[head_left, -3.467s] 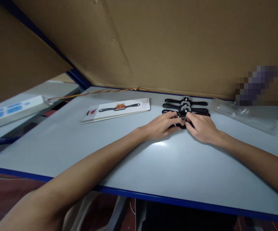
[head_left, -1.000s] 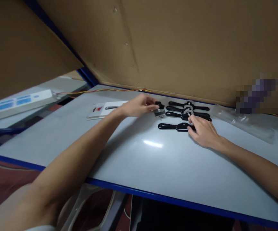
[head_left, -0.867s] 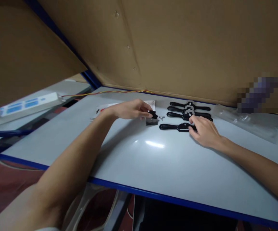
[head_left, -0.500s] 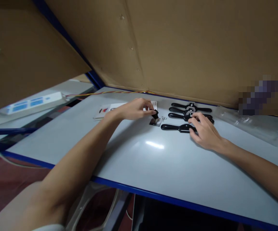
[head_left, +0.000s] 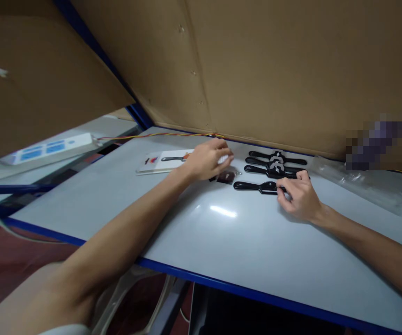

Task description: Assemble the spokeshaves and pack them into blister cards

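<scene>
A black two-handled tool body (head_left: 256, 186) lies apart on the grey table (head_left: 221, 242), in front of a row of three like tools (head_left: 275, 162). My right hand (head_left: 300, 197) grips its right handle. My left hand (head_left: 207, 158) hovers with curled fingers over small loose parts (head_left: 227, 177), a dark plate and a little metal screw, just left of the tool; whether it holds anything is hidden. A white package card (head_left: 164, 161) picturing the same tool lies partly under my left hand.
Brown cardboard walls (head_left: 273, 70) close off the back and left. A red-yellow wire (head_left: 159, 135) runs along the back edge. Clear plastic bags (head_left: 357, 181) lie at the right. A white power strip (head_left: 47, 149) sits on the neighbouring bench at left.
My left hand carried small parts from the tool to the left, set them on the table and now hovers over them. My right hand closed on the tool's right handle.
</scene>
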`<action>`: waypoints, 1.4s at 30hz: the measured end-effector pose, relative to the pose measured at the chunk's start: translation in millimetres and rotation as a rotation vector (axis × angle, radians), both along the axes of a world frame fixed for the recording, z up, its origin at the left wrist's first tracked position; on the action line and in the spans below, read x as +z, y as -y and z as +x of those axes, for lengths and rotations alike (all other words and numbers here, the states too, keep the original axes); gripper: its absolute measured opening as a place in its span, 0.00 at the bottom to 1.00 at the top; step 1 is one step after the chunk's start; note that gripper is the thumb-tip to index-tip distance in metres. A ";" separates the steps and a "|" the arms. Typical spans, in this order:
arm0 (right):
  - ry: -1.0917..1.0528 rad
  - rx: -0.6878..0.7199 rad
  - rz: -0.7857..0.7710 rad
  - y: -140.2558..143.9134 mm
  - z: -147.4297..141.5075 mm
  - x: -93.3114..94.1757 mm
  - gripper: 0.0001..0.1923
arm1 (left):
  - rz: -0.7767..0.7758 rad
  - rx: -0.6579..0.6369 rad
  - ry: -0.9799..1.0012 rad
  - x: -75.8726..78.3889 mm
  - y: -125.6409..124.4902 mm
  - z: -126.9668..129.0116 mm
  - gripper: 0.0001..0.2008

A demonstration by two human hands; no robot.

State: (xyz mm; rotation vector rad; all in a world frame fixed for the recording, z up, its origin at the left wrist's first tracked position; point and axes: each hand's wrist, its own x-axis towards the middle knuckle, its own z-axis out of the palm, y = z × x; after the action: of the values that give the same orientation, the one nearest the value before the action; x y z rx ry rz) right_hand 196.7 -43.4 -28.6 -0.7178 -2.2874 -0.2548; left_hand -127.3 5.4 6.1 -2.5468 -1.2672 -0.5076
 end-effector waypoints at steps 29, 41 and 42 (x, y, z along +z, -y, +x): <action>0.267 -0.311 -0.299 -24.5 12.6 1.4 0.11 | -0.348 -0.066 -0.282 7.8 -10.5 124.9 0.16; 0.203 -0.142 -0.391 -24.5 17.9 3.2 0.12 | -0.312 -0.080 -0.191 -5.9 -9.7 121.8 0.20; 0.193 -0.144 -0.379 -24.2 17.6 2.4 0.12 | -0.306 -0.082 -0.176 -6.6 -10.1 122.1 0.20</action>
State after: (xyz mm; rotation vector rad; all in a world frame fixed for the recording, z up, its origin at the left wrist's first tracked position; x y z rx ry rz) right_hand 214.3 -19.2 -26.2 -1.0933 -2.5016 0.0507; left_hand -5.2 15.4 -0.5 -2.8266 -1.2645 -0.1048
